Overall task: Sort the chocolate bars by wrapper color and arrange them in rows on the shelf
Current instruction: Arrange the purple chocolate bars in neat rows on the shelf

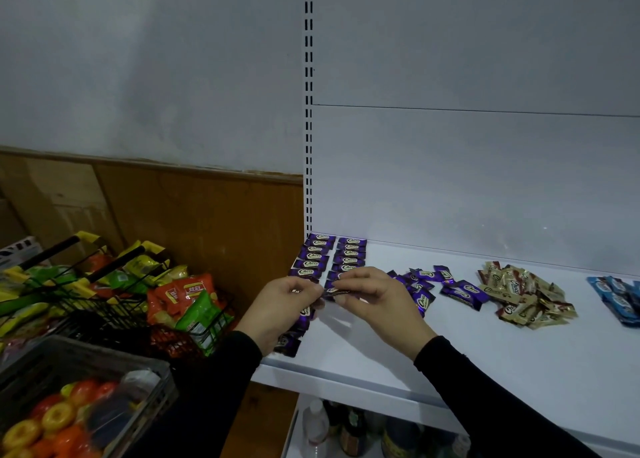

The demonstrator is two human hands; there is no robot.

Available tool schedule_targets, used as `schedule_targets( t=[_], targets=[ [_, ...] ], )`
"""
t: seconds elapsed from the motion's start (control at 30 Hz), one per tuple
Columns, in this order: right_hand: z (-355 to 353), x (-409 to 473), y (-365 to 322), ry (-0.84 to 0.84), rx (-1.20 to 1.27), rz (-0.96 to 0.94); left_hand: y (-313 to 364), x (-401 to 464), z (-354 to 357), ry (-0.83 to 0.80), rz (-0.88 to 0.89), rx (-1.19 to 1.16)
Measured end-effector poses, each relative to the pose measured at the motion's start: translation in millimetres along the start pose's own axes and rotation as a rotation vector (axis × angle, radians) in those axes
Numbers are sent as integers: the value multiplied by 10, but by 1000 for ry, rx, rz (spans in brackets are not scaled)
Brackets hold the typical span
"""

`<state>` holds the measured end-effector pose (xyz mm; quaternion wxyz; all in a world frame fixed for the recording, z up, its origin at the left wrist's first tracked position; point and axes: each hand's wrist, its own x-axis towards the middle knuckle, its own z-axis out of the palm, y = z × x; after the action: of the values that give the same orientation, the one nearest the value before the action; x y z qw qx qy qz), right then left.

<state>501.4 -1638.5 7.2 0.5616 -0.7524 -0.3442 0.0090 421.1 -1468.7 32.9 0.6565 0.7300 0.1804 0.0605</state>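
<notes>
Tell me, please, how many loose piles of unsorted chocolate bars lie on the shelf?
3: a purple pile just right of the hands, a gold pile further right, and a blue pile at the right edge, partly cut off; more may lie beyond view.

White shelf [485, 347] with purple rows [329, 257], purple heap [440, 284], gold heap [526, 295], blue bars [616, 298].

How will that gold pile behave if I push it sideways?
The gold pile would probably scatter rather than slide as one: its bars lie loose and crisscrossed. Glossy wrappers on the smooth shelf likely slip easily. They look small, so probably light.
</notes>
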Motion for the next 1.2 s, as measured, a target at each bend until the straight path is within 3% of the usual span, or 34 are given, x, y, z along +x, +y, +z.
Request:
schedule_targets(
  t=[0.23, 0.37, 0.53, 0.73, 0.83, 1.2],
  targets=[
    [-9, -22, 32, -22, 246, 32, 38, -1, -14, 23, 54, -33],
    [-22, -13, 4, -41, 261, 71, 59, -31, 0, 34, 98, 16],
    [-40, -18, 16, -29, -215, -71, 42, -6, 23, 28, 105, 15],
    [-81, -82, 145, -16, -402, -67, 25, 3, -19, 131, 97, 20],
    [-58, -64, 187, -96, -540, -30, 21, 17, -65, 172, 95, 23],
    [91, -21, 225, -66, -604, 3, -22, 3, -172, 180, 77, 38]
  ],
)
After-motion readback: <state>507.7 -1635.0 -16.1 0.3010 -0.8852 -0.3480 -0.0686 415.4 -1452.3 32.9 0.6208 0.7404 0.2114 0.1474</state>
